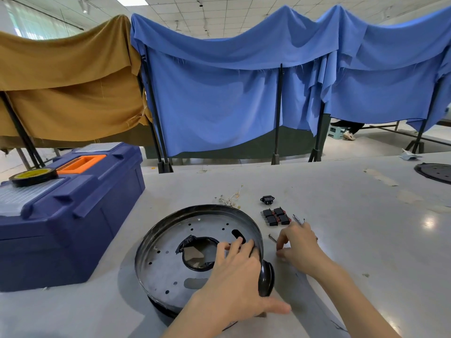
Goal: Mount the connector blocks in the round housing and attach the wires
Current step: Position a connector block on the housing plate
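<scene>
The round metal housing (170, 259) lies open side up on the table, with a large centre hole and several small holes. My left hand (234, 272) reaches over its right rim, fingers lying inside on the floor near a slot; whether they hold a part is hidden. My right hand (300, 245) rests on the table just right of the housing, fingers curled down onto something small that I cannot make out. Several black and red connector blocks (275, 217) sit in a cluster beyond it. A black socket part (267, 200) lies farther back. Thin wires (230, 198) lie behind the housing.
A blue toolbox (68, 215) with an orange handle stands at the left, a tape roll (33, 176) on its lid. A small metal tool (299, 219) lies by the blocks. Another round dark plate (436, 172) sits at the far right edge. Cloth-draped frames stand behind the table.
</scene>
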Motion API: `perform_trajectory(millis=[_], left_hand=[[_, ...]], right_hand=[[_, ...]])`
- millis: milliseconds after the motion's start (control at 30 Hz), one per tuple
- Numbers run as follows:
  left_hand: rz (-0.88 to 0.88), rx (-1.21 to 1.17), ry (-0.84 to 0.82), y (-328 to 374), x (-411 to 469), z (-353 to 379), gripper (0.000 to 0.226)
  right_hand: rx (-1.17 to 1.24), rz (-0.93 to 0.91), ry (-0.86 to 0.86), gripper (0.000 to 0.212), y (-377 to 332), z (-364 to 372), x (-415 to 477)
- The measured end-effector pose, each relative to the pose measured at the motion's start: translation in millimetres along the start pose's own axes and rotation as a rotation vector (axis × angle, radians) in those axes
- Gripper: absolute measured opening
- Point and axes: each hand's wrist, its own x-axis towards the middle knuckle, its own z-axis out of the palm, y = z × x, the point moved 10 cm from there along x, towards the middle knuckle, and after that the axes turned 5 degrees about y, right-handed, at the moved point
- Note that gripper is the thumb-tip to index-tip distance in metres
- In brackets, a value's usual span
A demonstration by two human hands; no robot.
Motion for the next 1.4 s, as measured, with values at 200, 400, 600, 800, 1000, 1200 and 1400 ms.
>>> perform_trajectory(millis=[200, 400, 600, 800, 1000, 1200, 1400], left_hand=[[0.004, 0.113, 0.006, 3.3, 1.8, 0.7, 0.087], [0.008, 0.174, -0.006, 6.3, 3.5, 0.2, 0.076], [-0.021, 0.057, 0.032, 0.2, 7.6, -20.3, 0.042], [-0.095, -0.190, 0.043, -20.0, 16.4, -54.2, 0.040], [-0.210, -0.494, 0.131, -45.9, 14.3, -100.2, 0.039], [-0.216, -0.865, 0.213, -62.4, 7.1, -137.4, 0.017], [-0.262, -1.136, 0.323, -88.2, 0.7, -150.5, 0.020]], right_hand=[[0.389, 0.045, 0.079, 0.028, -1.8, -17.7, -3.5], [0.520, 0.030, 0.115, 0.024, -6.0, -23.3, -5.5], [0.719, 0.009, 0.181, 0.026, -8.7, -35.0, -9.0], [0.827, 0.023, 0.164, 0.026, -13.7, -32.4, -10.9], [0.912, 0.062, 0.163, 0.019, -15.3, -33.0, -13.4], [1.052, 0.074, 0.144, 0.010, -19.7, -33.8, -14.7], [1.182, 0.102, 0.160, 0.006, -16.3, -34.4, -12.5]])
